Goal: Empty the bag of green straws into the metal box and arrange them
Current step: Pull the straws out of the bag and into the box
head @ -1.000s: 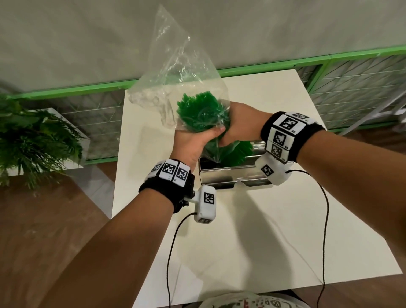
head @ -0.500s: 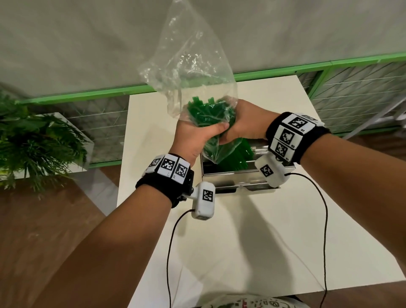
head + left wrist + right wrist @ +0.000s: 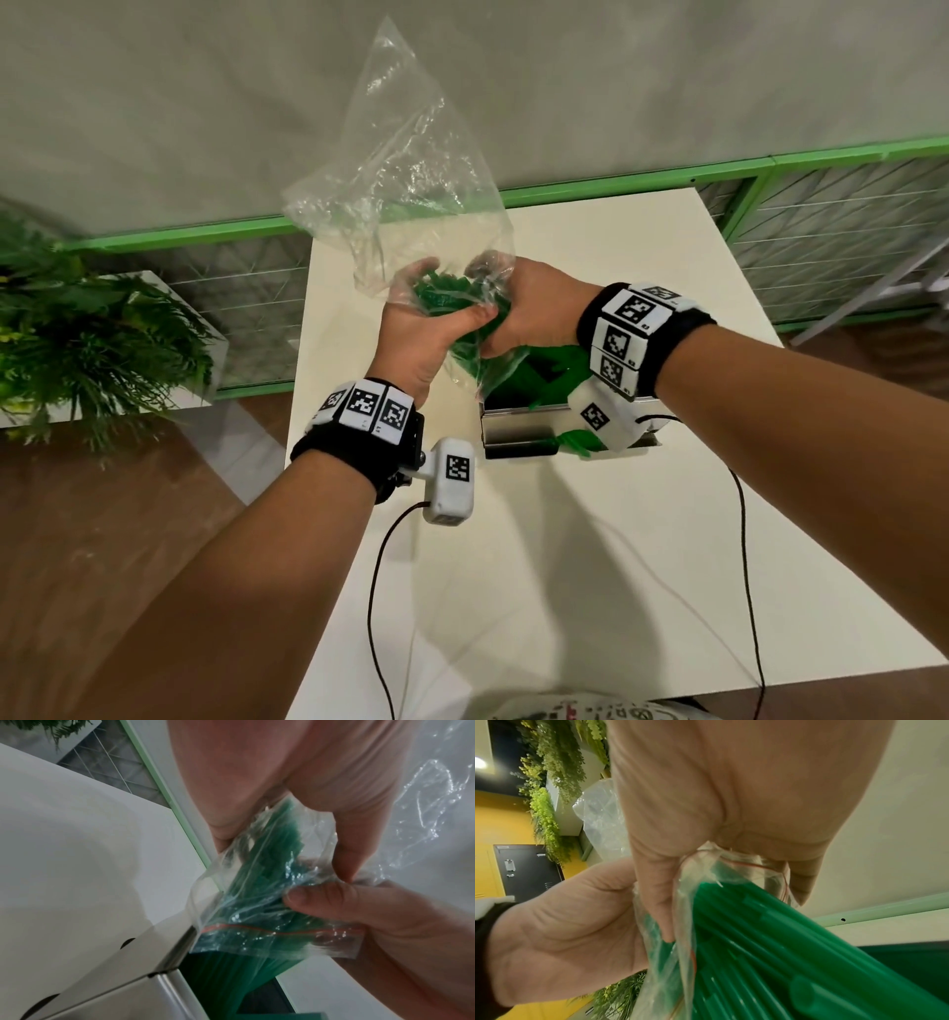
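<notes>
Both my hands are up over the metal box (image 3: 518,429), and the clear plastic bag (image 3: 405,190) is upside down between them, its loose closed end standing tall above my knuckles. My left hand (image 3: 421,334) is clenched round the lower part of the bag, thumb across the front, fingers wrapped behind, squeezing the green straws (image 3: 447,298) through the plastic. My right hand (image 3: 534,313) grips the same bunch from the other side, right against my left, fingers curled into the film.

From the left wrist view, the bag's mouth points down: the red zip line (image 3: 277,931) runs across the open edge, and the straws fan out below it, straight into the dark opening of the box. The near corner of the box sits just beside the bag's mouth, shiny and folded. From the right wrist view, a thick spread of straws (image 3: 795,953) pours out past my fingertips, with the crumpled edge of the bag and its red line caught under my fingers.

In the head view, green shows inside the box below my right wrist. The box stands on the white worktop (image 3: 565,565), toward its far side. A leafy plant (image 3: 87,334) sits off to my left, and a green-framed rail (image 3: 616,180) runs behind the worktop.
</notes>
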Tool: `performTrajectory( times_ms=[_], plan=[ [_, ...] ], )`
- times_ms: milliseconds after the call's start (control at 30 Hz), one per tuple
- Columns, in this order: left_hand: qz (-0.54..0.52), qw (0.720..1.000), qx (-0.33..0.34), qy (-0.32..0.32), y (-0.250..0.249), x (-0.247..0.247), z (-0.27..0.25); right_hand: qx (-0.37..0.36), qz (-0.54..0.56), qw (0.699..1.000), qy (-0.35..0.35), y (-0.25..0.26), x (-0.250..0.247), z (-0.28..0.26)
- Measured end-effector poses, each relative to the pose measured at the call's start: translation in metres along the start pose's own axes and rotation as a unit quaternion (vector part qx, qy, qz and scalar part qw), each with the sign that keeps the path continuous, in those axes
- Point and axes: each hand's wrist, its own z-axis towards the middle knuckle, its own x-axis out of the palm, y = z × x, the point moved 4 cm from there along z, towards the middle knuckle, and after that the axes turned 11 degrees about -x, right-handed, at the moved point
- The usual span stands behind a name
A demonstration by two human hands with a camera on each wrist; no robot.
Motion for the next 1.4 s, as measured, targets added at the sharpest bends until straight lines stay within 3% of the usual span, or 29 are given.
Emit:
performTrajectory(
  times_ms=[300,567,800,1100,1300,1400],
  plan=[
    [-0.005,1.0,0.024,0.008,-0.013,-0.015,-0.002,-0.013,-0.009,1.0,-0.017,0.023,-0.003,0.001],
    [0.023,0.999,0.001,0.037,-0.028,-0.019,-0.013,-0.008,-0.006,1.0,0.009,0.041,-0.008,0.0],
    [0.042,0.997,0.043,0.041,-0.051,-0.02,-0.02,-0.024,0.003,0.998,-0.053,0.056,-0.016,-0.004],
    [0.076,0.992,0.084,0.048,-0.068,-0.026,-0.028,-0.034,0.027,0.996,-0.075,0.073,-0.021,-0.007],
    [0.083,0.986,0.13,0.058,-0.088,-0.017,-0.041,-0.094,0.054,0.986,-0.126,0.094,-0.028,-0.006],
    [0.087,0.987,0.132,0.025,-0.09,-0.013,-0.047,-0.1,0.062,0.984,-0.136,0.103,-0.027,-0.009]
  ],
)
